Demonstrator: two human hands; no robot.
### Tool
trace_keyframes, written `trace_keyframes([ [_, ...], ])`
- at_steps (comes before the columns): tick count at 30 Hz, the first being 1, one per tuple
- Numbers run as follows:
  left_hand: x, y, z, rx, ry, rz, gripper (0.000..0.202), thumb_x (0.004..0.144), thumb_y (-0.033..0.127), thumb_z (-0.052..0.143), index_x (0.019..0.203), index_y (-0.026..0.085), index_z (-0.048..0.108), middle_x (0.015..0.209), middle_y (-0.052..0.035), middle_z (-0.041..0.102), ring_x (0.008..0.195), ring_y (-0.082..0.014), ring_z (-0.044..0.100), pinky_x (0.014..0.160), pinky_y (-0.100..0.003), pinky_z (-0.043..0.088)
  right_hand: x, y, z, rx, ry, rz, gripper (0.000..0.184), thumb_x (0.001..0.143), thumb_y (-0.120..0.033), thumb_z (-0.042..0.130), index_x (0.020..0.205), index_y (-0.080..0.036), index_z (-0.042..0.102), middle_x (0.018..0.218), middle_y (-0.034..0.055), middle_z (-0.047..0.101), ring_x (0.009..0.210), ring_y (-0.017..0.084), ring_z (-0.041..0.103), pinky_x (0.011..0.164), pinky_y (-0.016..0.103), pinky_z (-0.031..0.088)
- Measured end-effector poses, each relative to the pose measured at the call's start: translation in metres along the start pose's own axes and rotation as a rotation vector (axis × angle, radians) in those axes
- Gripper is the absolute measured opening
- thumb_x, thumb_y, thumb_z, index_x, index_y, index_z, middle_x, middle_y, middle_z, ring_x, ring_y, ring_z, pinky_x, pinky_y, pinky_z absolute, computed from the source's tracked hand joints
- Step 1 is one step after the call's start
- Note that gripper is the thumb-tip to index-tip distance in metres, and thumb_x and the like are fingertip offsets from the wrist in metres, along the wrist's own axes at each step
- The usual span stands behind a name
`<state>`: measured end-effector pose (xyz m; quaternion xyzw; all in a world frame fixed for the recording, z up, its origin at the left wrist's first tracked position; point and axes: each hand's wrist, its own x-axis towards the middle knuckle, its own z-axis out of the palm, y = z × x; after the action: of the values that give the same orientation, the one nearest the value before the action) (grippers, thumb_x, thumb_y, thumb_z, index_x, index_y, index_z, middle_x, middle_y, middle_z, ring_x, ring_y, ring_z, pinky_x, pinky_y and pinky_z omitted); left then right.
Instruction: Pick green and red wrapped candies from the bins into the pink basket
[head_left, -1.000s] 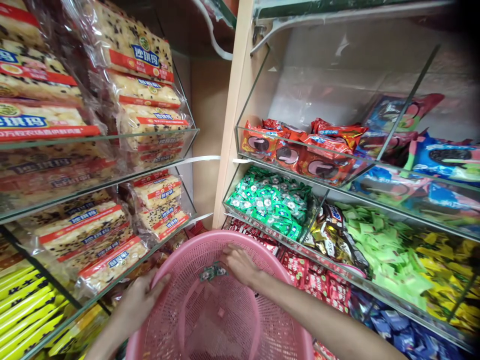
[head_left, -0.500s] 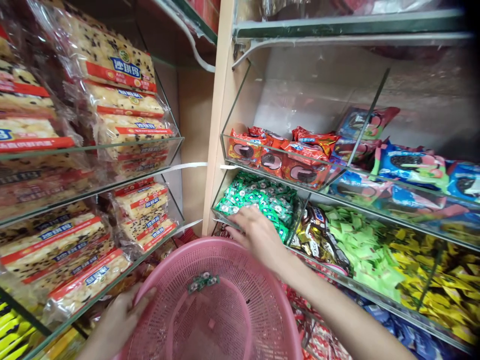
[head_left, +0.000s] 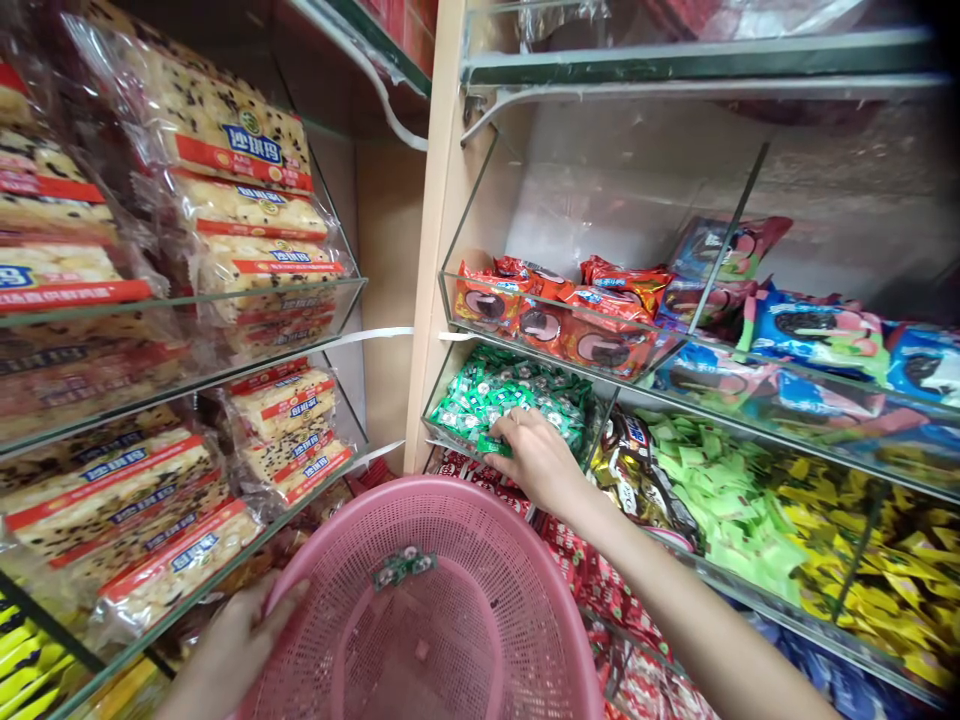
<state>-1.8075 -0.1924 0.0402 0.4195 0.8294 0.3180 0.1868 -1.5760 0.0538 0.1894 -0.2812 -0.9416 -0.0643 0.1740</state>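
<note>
My left hand (head_left: 244,640) grips the left rim of a pink plastic basket (head_left: 551,590) with perforated walls. A few green-wrapped candies (head_left: 405,567) lie inside it, toward the far wall. Beyond the basket, my right hand (head_left: 536,450) is at the front edge of a clear bin heaped with green-wrapped candies (head_left: 480,385). Its fingers are pinched on a green-wrapped candy (head_left: 493,446), which hangs over the bin's front lip.
Sesame-dotted snack bars (head_left: 259,140) fill tilted shelves on the left. Above the candy bin sit red cookie packs (head_left: 544,310) behind a glass lip. To the right are light-green packets (head_left: 731,500) and yellow packets (head_left: 885,570). A wooden post (head_left: 431,230) divides the shelves.
My right hand has shifted slightly right, and its fingers have closed on a green-wrapped candy. My left hand and the basket have hardly moved.
</note>
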Motion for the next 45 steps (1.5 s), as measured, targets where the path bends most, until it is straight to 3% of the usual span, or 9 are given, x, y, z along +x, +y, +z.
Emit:
trace_keyframes([
  [5, -0.002, 0.002, -0.002, -0.035, -0.016, 0.0, 0.046, 0.073, 0.061, 0.042, 0.076, 0.019, 0.061, 0.066, 0.0009, 0.067, 0.063, -0.0167, 0.061, 0.059, -0.02, 0.047, -0.006, -0.014, -0.011, 0.09, 0.077, -0.039, 0.014, 0.079, -0.027, 0.058, 0.09, -0.018, 0.057, 0.086, 0.0053, 0.054, 0.084, 0.019, 0.046, 0.07, 0.029, 0.035],
  [8, -0.002, 0.003, -0.002, -0.072, -0.027, 0.003, 0.045, 0.074, 0.06, 0.042, 0.077, 0.019, 0.06, 0.069, -0.0002, 0.069, 0.065, -0.0176, 0.062, 0.061, -0.021, 0.048, -0.013, -0.034, 0.0, 0.188, 0.052, -0.14, 0.019, 0.078, -0.029, 0.059, 0.094, -0.019, 0.057, 0.089, 0.0047, 0.055, 0.086, 0.018, 0.046, 0.074, 0.03, 0.036],
  [16, -0.005, 0.007, -0.001, -0.018, -0.018, -0.023, 0.045, 0.073, 0.059, 0.044, 0.077, 0.017, 0.058, 0.071, -0.0023, 0.068, 0.068, -0.019, 0.061, 0.064, -0.023, 0.047, -0.015, -0.073, 0.115, 0.193, -0.407, -0.311, 0.021, 0.073, -0.03, 0.065, 0.088, -0.017, 0.06, 0.094, 0.0055, 0.06, 0.09, 0.02, 0.051, 0.078, 0.03, 0.04],
  [20, -0.007, 0.01, -0.003, -0.025, 0.003, 0.006, 0.045, 0.072, 0.06, 0.045, 0.072, 0.017, 0.059, 0.069, -0.0015, 0.067, 0.066, -0.0181, 0.06, 0.062, -0.022, 0.047, -0.016, -0.08, 0.137, 0.135, -0.477, -0.292, 0.035, 0.071, -0.022, 0.066, 0.103, -0.012, 0.057, 0.101, 0.0089, 0.06, 0.094, 0.021, 0.052, 0.083, 0.032, 0.04],
  [24, -0.007, 0.008, -0.003, -0.02, 0.037, 0.019, 0.045, 0.07, 0.061, 0.046, 0.065, 0.018, 0.058, 0.061, -0.0001, 0.065, 0.059, -0.017, 0.059, 0.057, -0.021, 0.047, -0.024, -0.088, 0.123, 0.154, -0.49, -0.299, 0.041, 0.069, -0.022, 0.067, 0.107, -0.011, 0.055, 0.105, 0.0113, 0.059, 0.097, 0.023, 0.051, 0.083, 0.033, 0.041],
  [29, -0.004, 0.004, -0.002, -0.076, 0.039, 0.018, 0.041, 0.071, 0.059, 0.048, 0.067, 0.019, 0.06, 0.062, 0.0009, 0.066, 0.062, -0.0177, 0.061, 0.056, -0.021, 0.049, -0.039, -0.084, 0.066, 0.269, -0.376, -0.374, 0.022, 0.079, -0.031, 0.057, 0.095, -0.016, 0.06, 0.093, 0.0067, 0.06, 0.089, 0.02, 0.051, 0.078, 0.031, 0.041],
  [36, 0.0, -0.003, 0.002, -0.139, 0.089, 0.05, 0.041, 0.069, 0.06, 0.049, 0.068, 0.022, 0.063, 0.061, 0.0004, 0.066, 0.066, -0.0207, 0.063, 0.06, -0.025, 0.053, -0.03, -0.012, -0.03, 0.144, 0.016, -0.158, 0.019, 0.083, -0.025, 0.053, 0.1, -0.018, 0.058, 0.088, 0.0051, 0.057, 0.083, 0.018, 0.047, 0.072, 0.03, 0.035],
  [40, 0.0, -0.002, 0.004, -0.122, 0.066, 0.05, 0.044, 0.068, 0.064, 0.047, 0.061, 0.022, 0.06, 0.059, 0.0001, 0.066, 0.061, -0.0198, 0.062, 0.058, -0.025, 0.052, -0.022, 0.023, -0.04, -0.165, 0.058, -0.009, 0.012, 0.081, -0.023, 0.054, 0.091, -0.018, 0.059, 0.085, 0.0067, 0.054, 0.08, 0.02, 0.045, 0.065, 0.029, 0.031],
  [45, -0.007, 0.009, 0.001, -0.054, 0.031, -0.018, 0.046, 0.07, 0.062, 0.044, 0.067, 0.02, 0.061, 0.067, -0.0009, 0.069, 0.065, -0.0194, 0.063, 0.062, -0.023, 0.05, -0.021, 0.026, -0.029, -0.34, 0.031, 0.015, 0.008, 0.081, -0.022, 0.053, 0.083, -0.018, 0.059, 0.085, 0.0077, 0.054, 0.081, 0.021, 0.044, 0.063, 0.031, 0.026],
])
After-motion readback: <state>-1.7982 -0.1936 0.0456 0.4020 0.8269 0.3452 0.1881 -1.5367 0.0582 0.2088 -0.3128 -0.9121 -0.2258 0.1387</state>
